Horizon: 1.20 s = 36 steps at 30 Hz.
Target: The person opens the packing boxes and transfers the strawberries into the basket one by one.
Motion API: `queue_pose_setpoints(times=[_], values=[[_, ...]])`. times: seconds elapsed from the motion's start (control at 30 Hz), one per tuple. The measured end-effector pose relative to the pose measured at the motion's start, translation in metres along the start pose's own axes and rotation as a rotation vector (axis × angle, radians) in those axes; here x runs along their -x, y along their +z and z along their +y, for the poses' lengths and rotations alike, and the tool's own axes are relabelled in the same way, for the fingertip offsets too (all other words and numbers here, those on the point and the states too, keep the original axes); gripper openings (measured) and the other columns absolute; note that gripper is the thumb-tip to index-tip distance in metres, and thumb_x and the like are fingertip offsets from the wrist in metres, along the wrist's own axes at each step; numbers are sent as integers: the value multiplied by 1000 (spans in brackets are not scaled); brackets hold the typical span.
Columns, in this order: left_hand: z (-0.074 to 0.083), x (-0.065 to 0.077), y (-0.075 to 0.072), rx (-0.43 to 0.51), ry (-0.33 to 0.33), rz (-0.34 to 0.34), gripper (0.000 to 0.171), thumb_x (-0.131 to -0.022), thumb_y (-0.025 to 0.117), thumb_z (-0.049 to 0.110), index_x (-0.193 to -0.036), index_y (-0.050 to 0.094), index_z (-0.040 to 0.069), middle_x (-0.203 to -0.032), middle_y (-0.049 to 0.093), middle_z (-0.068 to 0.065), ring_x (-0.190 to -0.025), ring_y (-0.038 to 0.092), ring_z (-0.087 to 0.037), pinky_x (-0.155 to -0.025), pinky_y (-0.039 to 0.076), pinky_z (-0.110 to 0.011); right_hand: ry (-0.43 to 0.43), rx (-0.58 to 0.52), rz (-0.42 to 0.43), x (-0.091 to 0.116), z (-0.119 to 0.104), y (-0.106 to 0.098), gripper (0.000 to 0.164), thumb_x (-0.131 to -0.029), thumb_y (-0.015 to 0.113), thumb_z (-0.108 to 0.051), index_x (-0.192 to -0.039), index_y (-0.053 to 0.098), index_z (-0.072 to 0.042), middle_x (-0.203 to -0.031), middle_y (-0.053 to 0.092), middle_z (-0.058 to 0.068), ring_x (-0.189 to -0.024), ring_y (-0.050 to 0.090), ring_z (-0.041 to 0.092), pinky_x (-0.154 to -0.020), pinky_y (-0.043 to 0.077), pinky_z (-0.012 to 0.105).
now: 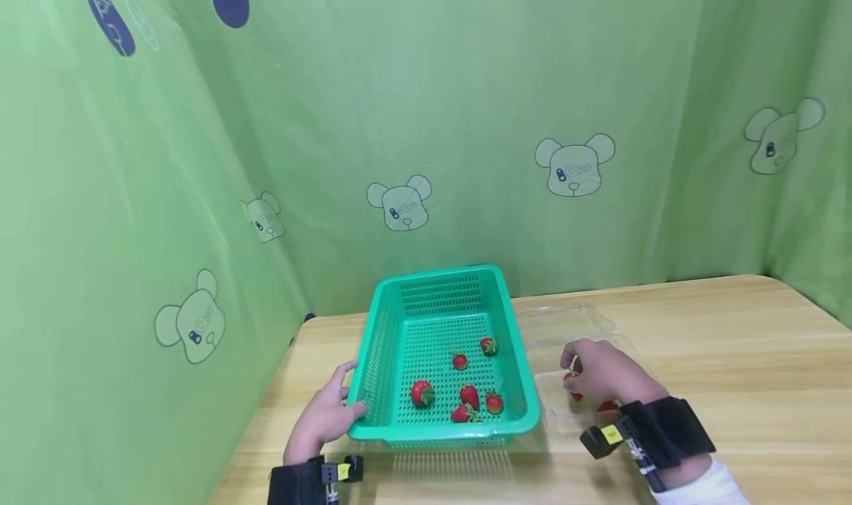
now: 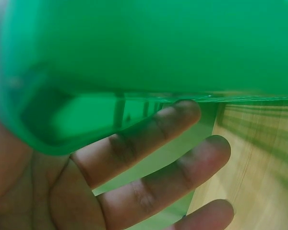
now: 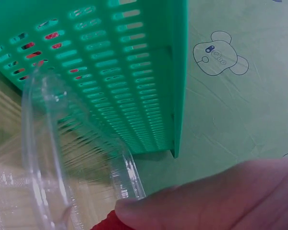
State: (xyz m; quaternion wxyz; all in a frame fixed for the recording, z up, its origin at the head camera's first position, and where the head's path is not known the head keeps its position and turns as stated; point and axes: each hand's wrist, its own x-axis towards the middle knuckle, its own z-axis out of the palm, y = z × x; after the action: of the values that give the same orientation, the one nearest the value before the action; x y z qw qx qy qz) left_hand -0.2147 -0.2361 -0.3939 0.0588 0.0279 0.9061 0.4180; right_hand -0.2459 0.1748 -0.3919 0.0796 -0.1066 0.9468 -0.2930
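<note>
A green plastic basket [image 1: 526, 424] stands in the middle of the table with several strawberries [image 1: 422, 392] on its perforated bottom. At its front left corner my left hand [image 1: 326, 418] holds the rim, thumb on top. The left wrist view shows that hand's extended fingers [image 2: 149, 196] below the green rim. My right hand [image 1: 609, 372] is over a clear plastic box [image 1: 555, 409] just right of the basket. Between its thumb and fingers it pinches a red strawberry [image 3: 110, 223]. Another strawberry [image 1: 607, 407] lies in the box, partly hidden under the hand.
The box's clear lid [image 1: 559, 324] lies folded back behind it. A wooden table [image 1: 732, 357] extends to the right. Green curtain [image 1: 466, 157] with bear drawings hangs close behind the table and along the left side.
</note>
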Motion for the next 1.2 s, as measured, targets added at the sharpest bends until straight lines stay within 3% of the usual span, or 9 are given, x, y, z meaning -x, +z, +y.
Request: queue_pose_setpoints(times=[0.47,0.8,1.2], values=[[1,-1,-1,-13,-8,-1,73,-80,60,6,-146,27,10,-123,58,-31,-101,61,-35,-75,51,-46,-46,45,57,2,-5,-4,24,-79,71,-11,-99,62,-2,-81,66,7,-67,58,17,-59,49,36],[3,-2,-2,-3,1,-3,72,-81,59,5,-146,27,8,-124,56,-32,-99,62,-33,-74,51,-44,-72,35,103,3,-12,-8,23,-81,70,-12,-100,62,-3,-82,66,5,-68,57,17,-56,47,34],[4,0,0,-12,-2,7,72,-82,59,5,-146,26,8,-125,56,-33,-105,59,-39,-77,51,-49,-96,23,132,4,-16,-8,23,-79,71,-11,-99,62,-4,-83,68,5,-68,58,16,-58,48,34]])
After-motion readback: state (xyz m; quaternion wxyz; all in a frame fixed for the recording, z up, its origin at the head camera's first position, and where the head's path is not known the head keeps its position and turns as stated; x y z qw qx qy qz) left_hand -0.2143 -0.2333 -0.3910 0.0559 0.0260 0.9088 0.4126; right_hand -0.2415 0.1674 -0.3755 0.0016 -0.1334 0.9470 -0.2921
